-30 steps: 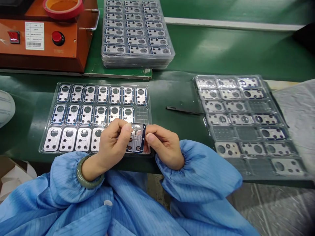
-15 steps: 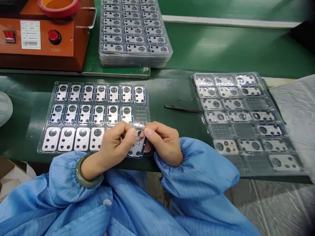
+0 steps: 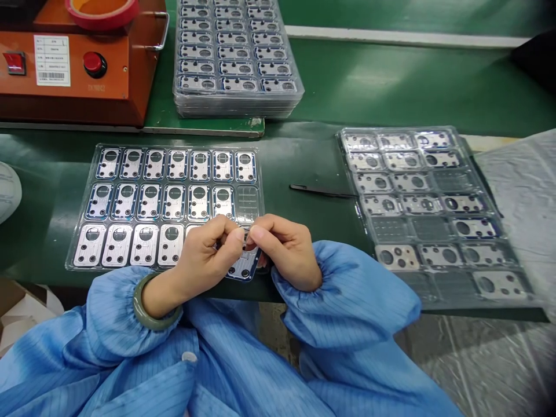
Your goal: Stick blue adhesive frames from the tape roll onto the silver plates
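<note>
A small silver metal plate with blue edges and round holes [image 3: 240, 267] is held slightly tilted over the near right part of a clear plastic tray [image 3: 248, 200]. My left hand [image 3: 212, 246] is closed at the plate's upper left, thumb and index finger pinched at its top edge. From the other side my right hand [image 3: 284, 246] pinches the same edge, the two thumbs nearly touching. Some of its fingertips show behind the plate. The fingers hide the plate's upper part. Rows of similar plates lie in the tray; one pocket in its middle row holds no plate.
Black tweezers [image 3: 321, 191] lie right of the tray, against a second, partly filled tray [image 3: 393, 230]. Behind stands a stack of filled trays [image 3: 238, 104]. An orange machine [image 3: 113, 90] with a roll of red tape [image 3: 102, 22] on top occupies the back left.
My thumbs have drawn closer together at the plate's top edge, the right hand shifting slightly left. The plate's lower end has tipped a little. Trays and tweezers stay put.
</note>
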The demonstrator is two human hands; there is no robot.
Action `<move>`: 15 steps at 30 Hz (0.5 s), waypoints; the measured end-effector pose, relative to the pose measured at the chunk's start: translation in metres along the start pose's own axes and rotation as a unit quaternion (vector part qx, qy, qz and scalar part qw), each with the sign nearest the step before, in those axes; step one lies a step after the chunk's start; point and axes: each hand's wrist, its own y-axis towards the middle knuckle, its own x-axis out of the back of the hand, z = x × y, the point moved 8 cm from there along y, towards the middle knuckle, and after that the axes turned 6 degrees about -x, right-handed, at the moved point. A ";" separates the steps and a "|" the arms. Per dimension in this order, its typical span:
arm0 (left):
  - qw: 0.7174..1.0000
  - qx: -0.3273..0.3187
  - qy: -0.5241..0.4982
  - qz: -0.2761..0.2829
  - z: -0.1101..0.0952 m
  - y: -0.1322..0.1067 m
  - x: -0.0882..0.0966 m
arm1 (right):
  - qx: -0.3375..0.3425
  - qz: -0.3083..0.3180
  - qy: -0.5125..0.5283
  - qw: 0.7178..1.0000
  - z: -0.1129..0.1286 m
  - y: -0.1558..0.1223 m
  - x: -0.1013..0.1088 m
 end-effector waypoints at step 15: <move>0.994 0.075 -0.080 -0.027 0.014 -0.004 0.006 | 0.126 0.042 -0.154 0.979 0.017 -0.004 -0.014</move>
